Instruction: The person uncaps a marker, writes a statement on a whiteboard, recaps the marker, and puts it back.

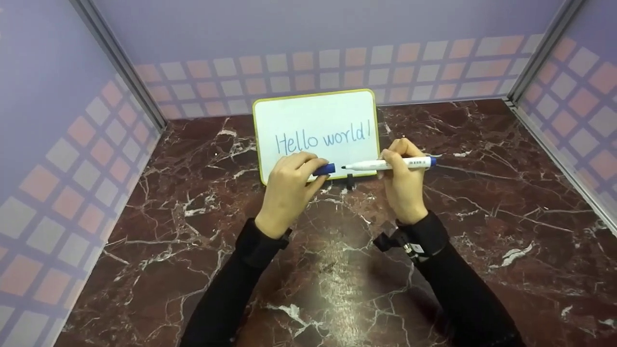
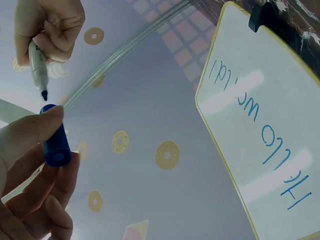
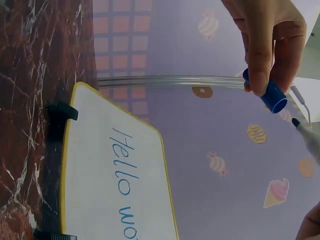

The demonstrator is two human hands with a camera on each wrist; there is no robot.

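Observation:
Between thumb and fingers my left hand (image 1: 288,185) pinches a blue marker cap (image 1: 324,169), its open end turned toward the marker in the right wrist view. My right hand (image 1: 405,185) grips a white whiteboard marker (image 1: 373,165) with a blue end; its dark tip (image 2: 44,95) points at the cap, a small gap apart. Behind both hands a yellow-edged whiteboard (image 1: 315,113) stands propped up, with "Hello world!" written on it in blue. The left hand covers part of the board's lower left in the head view.
Black clips (image 1: 350,181) hold the board's lower edge. The board stands on a dark red marbled table (image 1: 193,270). Purple panels (image 1: 328,29) with pink and white squares enclose the table at the back and both sides.

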